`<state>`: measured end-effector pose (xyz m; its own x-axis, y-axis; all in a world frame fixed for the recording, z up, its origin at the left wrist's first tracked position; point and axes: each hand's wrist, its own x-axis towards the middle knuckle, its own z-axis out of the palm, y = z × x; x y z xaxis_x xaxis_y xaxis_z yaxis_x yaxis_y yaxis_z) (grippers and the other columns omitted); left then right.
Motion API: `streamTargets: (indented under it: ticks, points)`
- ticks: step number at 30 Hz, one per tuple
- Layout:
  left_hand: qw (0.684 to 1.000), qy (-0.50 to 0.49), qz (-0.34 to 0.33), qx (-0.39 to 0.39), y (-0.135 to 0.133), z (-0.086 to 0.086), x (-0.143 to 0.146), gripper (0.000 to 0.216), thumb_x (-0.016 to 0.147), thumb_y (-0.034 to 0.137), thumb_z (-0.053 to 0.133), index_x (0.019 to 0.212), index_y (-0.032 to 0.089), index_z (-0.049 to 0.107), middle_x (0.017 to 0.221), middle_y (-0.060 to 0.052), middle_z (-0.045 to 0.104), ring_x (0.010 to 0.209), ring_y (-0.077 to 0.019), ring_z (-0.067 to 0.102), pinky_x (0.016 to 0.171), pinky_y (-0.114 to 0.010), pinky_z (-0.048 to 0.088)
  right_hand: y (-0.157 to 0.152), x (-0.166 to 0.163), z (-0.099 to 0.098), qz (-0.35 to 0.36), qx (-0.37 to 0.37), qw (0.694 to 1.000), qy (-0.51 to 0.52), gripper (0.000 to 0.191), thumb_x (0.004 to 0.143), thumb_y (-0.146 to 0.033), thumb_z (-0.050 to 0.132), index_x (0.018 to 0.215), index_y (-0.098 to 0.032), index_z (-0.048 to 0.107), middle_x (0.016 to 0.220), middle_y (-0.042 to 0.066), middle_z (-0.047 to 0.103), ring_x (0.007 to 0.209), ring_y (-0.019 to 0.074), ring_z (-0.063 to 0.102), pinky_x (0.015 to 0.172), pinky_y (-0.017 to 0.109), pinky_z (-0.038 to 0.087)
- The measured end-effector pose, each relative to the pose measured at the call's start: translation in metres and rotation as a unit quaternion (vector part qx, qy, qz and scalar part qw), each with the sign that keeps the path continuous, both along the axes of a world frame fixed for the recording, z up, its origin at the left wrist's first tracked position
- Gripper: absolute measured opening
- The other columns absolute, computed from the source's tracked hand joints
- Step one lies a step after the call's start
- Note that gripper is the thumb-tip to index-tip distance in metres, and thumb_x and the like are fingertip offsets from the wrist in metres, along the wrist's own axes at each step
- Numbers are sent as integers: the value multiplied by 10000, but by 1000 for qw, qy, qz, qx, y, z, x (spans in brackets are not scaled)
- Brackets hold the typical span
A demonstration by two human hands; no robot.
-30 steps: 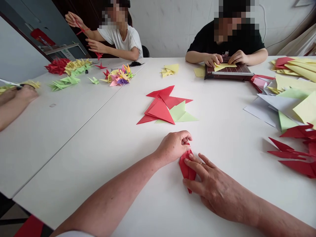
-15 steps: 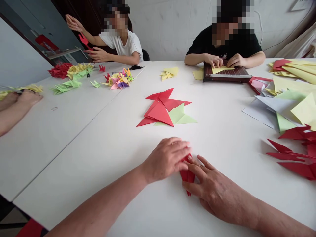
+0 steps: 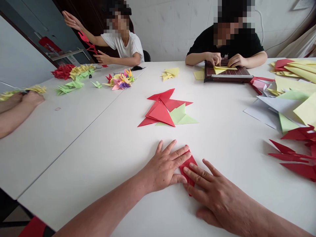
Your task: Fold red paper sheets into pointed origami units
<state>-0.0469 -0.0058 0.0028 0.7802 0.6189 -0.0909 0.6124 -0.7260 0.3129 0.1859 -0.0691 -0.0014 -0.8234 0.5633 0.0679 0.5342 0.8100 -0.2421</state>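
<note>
A folded piece of red origami paper lies flat on the white table, partly covered by my fingers. My left hand presses on its upper left side with fingers spread and thumb near its lower left edge. From the right, my right hand rests its outstretched fingertips on the middle and lower part of the paper. Just beyond my hands, several folded red paper pieces overlap a light green folded piece.
Red folded cranes lie at the right, below stacked coloured paper sheets. Across the table, one person works yellow paper on a paper trimmer; another holds up a red paper string. Small multicoloured cranes are piled left of centre.
My left hand has flattened and spread its fingers, shifting slightly down and left off the paper's middle. My right hand's fingers have straightened over the paper. More red paper shows.
</note>
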Motion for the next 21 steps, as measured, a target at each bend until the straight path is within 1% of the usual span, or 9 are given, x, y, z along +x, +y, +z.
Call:
streamTargets:
  ticks: [3, 5, 7, 10, 13, 15, 18, 19, 21]
  points:
    - [1000, 13, 11, 11, -1, -1, 1, 713, 892, 657, 310, 1497, 299, 190, 1536, -47, 298, 1424, -369, 148, 1080, -693, 90, -4, 2, -2, 14, -18, 1000, -3, 768, 866, -502, 552, 1492, -162, 267, 1535, 131, 258, 1414, 321, 228, 1164, 536, 79]
    - [1000, 18, 15, 9, -1, -2, 3, 752, 880, 681, 296, 1505, 289, 152, 1542, -47, 283, 1424, -371, 144, 1077, -704, 58, -8, 3, -3, 17, -23, 1000, -3, 816, 852, -549, 548, 1499, -152, 248, 1535, 122, 249, 1413, 327, 227, 1168, 518, 92]
    - [1000, 18, 17, 7, 0, -3, 4, 825, 839, 731, 299, 1510, 283, 124, 1547, -52, 267, 1425, -383, 131, 1072, -713, 36, -14, 2, -4, 15, -20, 1000, -6, 844, 837, -539, 572, 1504, -154, 229, 1531, 110, 251, 1405, 331, 247, 1164, 501, 137]
    - [1000, 15, 17, 7, 0, -3, 4, 929, 766, 797, 327, 1512, 281, 125, 1551, -69, 255, 1424, -398, 126, 1082, -697, 50, -25, 0, -4, 3, -9, 1000, -12, 893, 813, -512, 612, 1512, -146, 192, 1521, 105, 255, 1387, 331, 292, 1153, 477, 195]
    - [1000, 14, 18, -2, 1, 0, 4, 929, 762, 798, 343, 1511, 290, 130, 1554, -72, 244, 1425, -404, 120, 1086, -686, 80, -34, -3, -4, -11, -7, 1000, -20, 891, 820, -500, 605, 1511, -131, 180, 1522, 106, 240, 1389, 331, 289, 1157, 484, 180]
    - [1000, 9, 18, -20, 3, 4, 3, 804, 837, 729, 330, 1504, 318, 148, 1555, -51, 245, 1429, -389, 125, 1082, -688, 103, -39, -4, -4, -16, -7, 1000, -16, 862, 845, -515, 565, 1511, -126, 181, 1523, 109, 236, 1395, 323, 277, 1168, 490, 131]
    - [998, -14, 35, -42, 6, 6, 2, 503, 970, 506, 290, 1461, 403, 256, 1544, 19, 278, 1428, -339, 172, 1083, -685, 114, -43, -5, -6, -31, -3, 999, -10, 810, 881, -528, 508, 1514, -143, 179, 1529, 103, 229, 1406, 308, 256, 1179, 487, 10]
    - [998, -23, 45, -41, 7, 5, 2, 452, 986, 436, 290, 1438, 422, 304, 1536, 37, 296, 1423, -326, 192, 1084, -685, 106, -44, -5, -6, -37, -5, 999, -12, 795, 890, -522, 500, 1515, -153, 177, 1535, 97, 216, 1411, 303, 243, 1176, 485, -34]
    - [997, -38, 66, -30, 7, 2, 3, 424, 987, 349, 316, 1398, 431, 381, 1518, 51, 335, 1408, -312, 227, 1088, -686, 87, -46, -6, -6, -47, -13, 999, -18, 776, 900, -510, 494, 1516, -163, 174, 1548, 87, 183, 1421, 295, 215, 1167, 480, -99]
